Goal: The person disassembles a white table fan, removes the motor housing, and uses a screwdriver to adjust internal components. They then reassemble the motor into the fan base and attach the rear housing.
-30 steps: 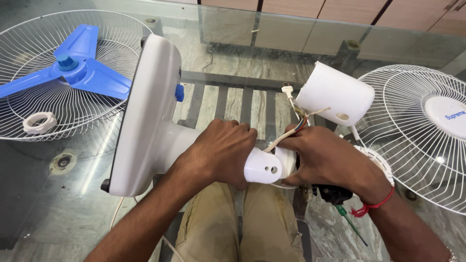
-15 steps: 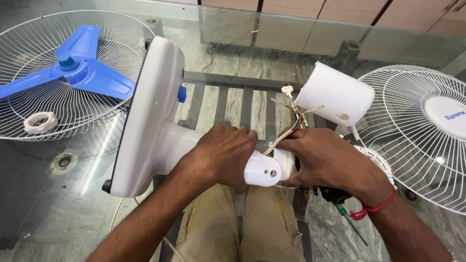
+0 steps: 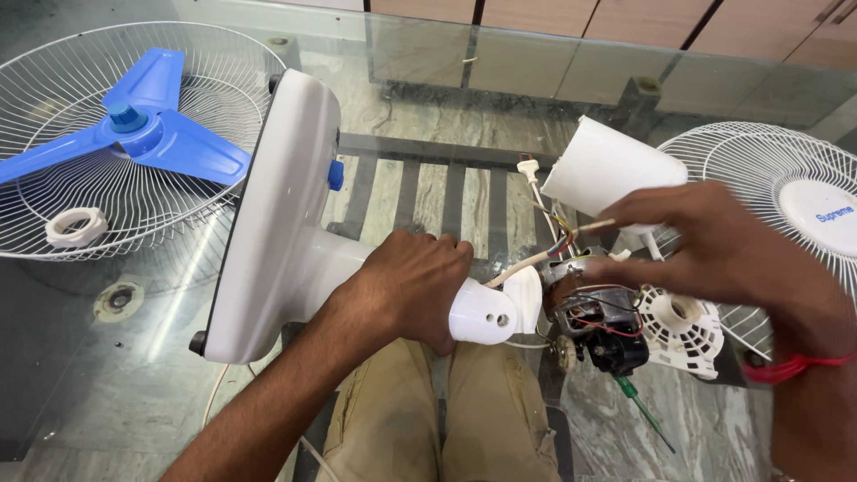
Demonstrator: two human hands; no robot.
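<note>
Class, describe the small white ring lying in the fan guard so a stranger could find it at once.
Start at the wire fan guard on the far left of the glass table. Inside it lies the blue three-blade propeller; just below the propeller sits the white ring, the only small round white piece there.

**A home room used as a small fan repair corner**

This looks like a room in a house, not a real workshop. The work surface is a glass table with a marble floor visible through it, and wooden cabinet doors stand behind. Fan parts lie everywhere: a wire guard holding a blue blade, a second guard, an open motor with loose wires, a green screwdriver. The person works seated, with no bench and no tool rack.
</note>
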